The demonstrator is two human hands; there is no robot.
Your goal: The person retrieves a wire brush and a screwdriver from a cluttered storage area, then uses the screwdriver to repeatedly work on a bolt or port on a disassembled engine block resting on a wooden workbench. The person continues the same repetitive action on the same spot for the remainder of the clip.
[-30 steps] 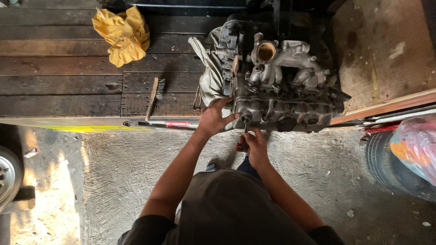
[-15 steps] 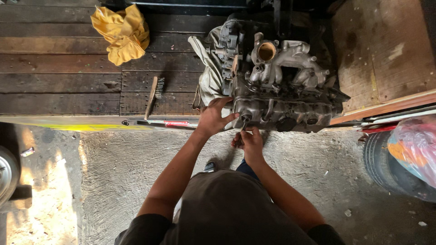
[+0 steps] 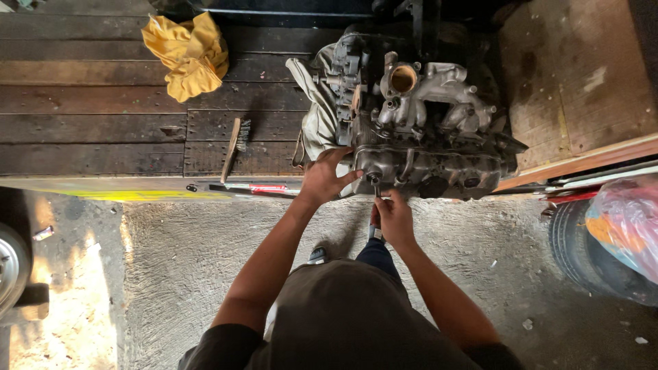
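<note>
While the left hand (image 3: 323, 179) presses spread fingers against the engine (image 3: 418, 130) on the wooden truck bed (image 3: 89, 130), seemingly to steady it, the right hand (image 3: 394, 218) grips a small tool (image 3: 376, 186) at its near face. Wire brush (image 3: 235, 145) and yellow cloth (image 3: 188, 53) lie apart.

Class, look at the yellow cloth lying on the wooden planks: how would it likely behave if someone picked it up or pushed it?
The yellow cloth lies crumpled in soft folds, so it is probably floppy and would droop from the fingers. It looks thin, so likely light for its size. Pushed across the rough wooden planks, it would probably bunch up rather than slide or roll.
</note>
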